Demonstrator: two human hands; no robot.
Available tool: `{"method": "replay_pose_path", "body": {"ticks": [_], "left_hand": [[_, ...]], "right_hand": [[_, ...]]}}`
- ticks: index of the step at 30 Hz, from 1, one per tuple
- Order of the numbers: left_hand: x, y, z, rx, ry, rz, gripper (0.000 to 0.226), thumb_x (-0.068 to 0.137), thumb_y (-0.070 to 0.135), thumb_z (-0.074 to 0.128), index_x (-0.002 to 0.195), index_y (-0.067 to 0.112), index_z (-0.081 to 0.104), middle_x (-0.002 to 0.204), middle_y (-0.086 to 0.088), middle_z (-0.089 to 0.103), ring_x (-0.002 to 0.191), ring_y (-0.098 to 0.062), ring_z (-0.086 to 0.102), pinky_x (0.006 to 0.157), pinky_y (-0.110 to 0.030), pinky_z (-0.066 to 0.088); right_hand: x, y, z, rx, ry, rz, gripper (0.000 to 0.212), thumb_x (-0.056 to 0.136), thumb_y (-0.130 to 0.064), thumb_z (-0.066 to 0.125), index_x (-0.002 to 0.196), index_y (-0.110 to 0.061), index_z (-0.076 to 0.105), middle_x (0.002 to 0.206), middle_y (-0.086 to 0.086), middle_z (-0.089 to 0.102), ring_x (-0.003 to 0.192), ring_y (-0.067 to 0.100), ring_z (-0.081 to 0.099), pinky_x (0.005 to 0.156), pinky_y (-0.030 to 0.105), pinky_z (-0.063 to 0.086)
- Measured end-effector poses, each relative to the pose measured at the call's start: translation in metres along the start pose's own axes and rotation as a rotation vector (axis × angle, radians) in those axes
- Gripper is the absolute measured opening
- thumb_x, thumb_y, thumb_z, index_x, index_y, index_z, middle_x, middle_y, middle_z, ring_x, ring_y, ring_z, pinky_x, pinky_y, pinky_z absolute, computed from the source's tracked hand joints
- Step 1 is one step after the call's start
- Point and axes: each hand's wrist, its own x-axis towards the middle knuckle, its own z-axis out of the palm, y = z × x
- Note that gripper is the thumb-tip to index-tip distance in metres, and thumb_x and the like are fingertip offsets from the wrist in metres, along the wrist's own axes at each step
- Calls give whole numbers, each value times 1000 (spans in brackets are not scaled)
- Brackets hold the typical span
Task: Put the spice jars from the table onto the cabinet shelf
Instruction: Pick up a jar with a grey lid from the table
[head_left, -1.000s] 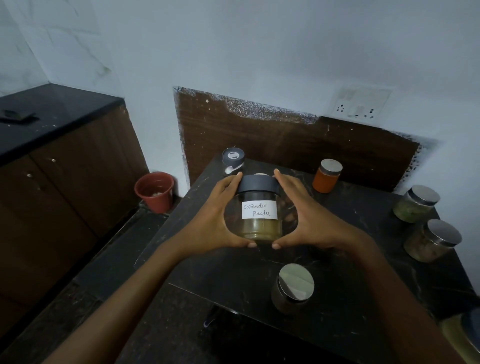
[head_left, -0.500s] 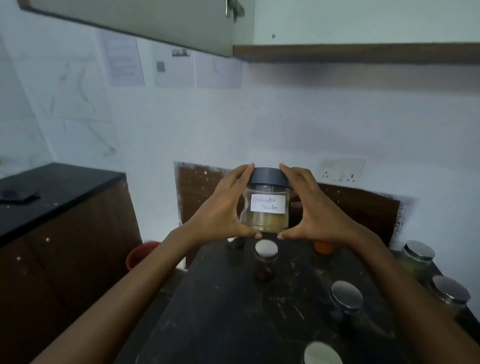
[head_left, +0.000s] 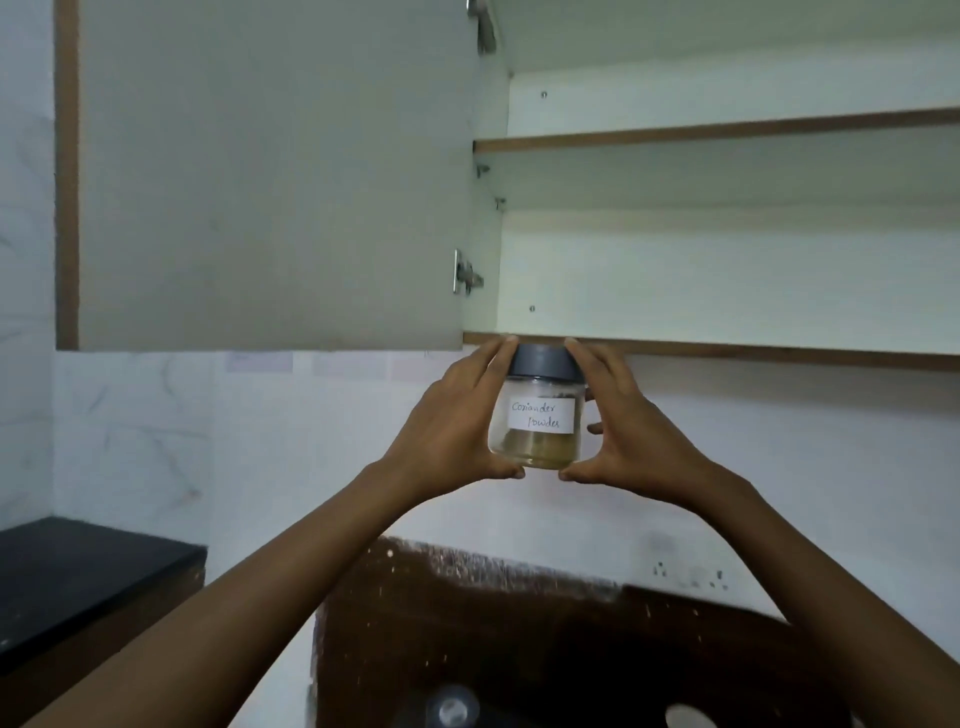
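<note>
The coriander jar (head_left: 540, 415) is hanging upright in the air, well above the table, with its dark lid (head_left: 543, 361) sitting right at the front edge of the lower cabinet shelf (head_left: 727, 349). The left hand (head_left: 457, 426) is cupping it from 9 o'clock and the right hand (head_left: 623, 431) from 3 o'clock. The fingers of both are curling up the glass to the lid and the thumbs are propping the base from 6 o'clock.

The main risk is coming from that shelf edge at 12 o'clock. If the jar is going straight up, the lid is likely heading into the edge or the underside, and the fingertips lying along the lid are the first things getting pinched. A knock there is probably loosening a grip that is resting mostly on fingertips and thumbs over smooth glass. A slip is sending the jar down towards 6 o'clock, where another jar lid (head_left: 451, 709) is showing, blurred.

The open cabinet door (head_left: 260, 171) and its hinge (head_left: 466, 275) are standing at 10 o'clock, near the left hand, so a leftward drift is risking a scraped knuckle. A jar set down too close to the lip is also risking tipping back off.
</note>
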Motion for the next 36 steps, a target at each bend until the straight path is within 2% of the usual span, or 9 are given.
{"method": "replay_pose_path", "body": {"ticks": [6, 10, 13, 17, 23, 29, 36], "left_hand": [[77, -30, -1, 151, 118, 5, 127, 59, 42, 85, 150, 10, 4, 158, -5, 11, 139, -24, 29, 105, -39, 36], [124, -52, 3, 208, 168, -61, 119, 60, 45, 83, 149, 14, 11, 155, -7, 18, 117, -28, 51, 93, -41, 44], [147, -67, 17, 259, 154, -130, 113, 65, 38, 82, 149, 15, 11, 151, -5, 22, 113, -27, 54, 93, -39, 43], [157, -77, 49, 193, 124, -186, 98, 78, 36, 73, 150, 14, 10, 153, -7, 20, 123, -30, 48, 95, -40, 43], [151, -84, 91, 9, 116, -243, 77, 90, 36, 56, 150, 18, 11, 159, -7, -2, 137, -26, 34, 97, -40, 44], [148, -95, 113, -39, 37, -288, 81, 95, 37, 50, 150, 16, -6, 157, -10, -18, 146, -27, 10, 113, -41, 26], [156, -108, 121, -23, -98, -326, 87, 94, 41, 49, 148, 12, -13, 156, -14, -19, 144, -30, 15, 115, -41, 20]], "right_hand": [[81, 38, -13, -59, 142, -94, 124, 54, -22, 88, 147, -27, 6, 140, -15, 13, 99, 23, 54, 72, 42, 56], [133, 61, -14, -55, 183, -93, 124, 55, -16, 88, 148, -22, 6, 145, -4, 12, 103, 26, 51, 73, 45, 55], [164, 78, -5, -78, 191, -72, 123, 54, -16, 87, 148, -19, 6, 146, 1, 13, 102, 26, 51, 73, 41, 54], [191, 101, 14, -134, 170, -76, 123, 54, -15, 87, 147, -16, 7, 144, 4, 15, 97, 28, 52, 69, 36, 52], [216, 122, 42, -45, 120, -32, 122, 55, -12, 85, 146, -15, 5, 144, 4, 12, 115, 31, 45, 84, 43, 52], [232, 128, 58, -46, 97, -50, 118, 56, -13, 83, 145, -15, 6, 143, 5, 11, 108, 35, 50, 81, 42, 53], [243, 129, 74, 12, 125, 21, 107, 65, -27, 79, 145, -17, 9, 145, 4, 9, 112, 38, 47, 90, 49, 48]]}}
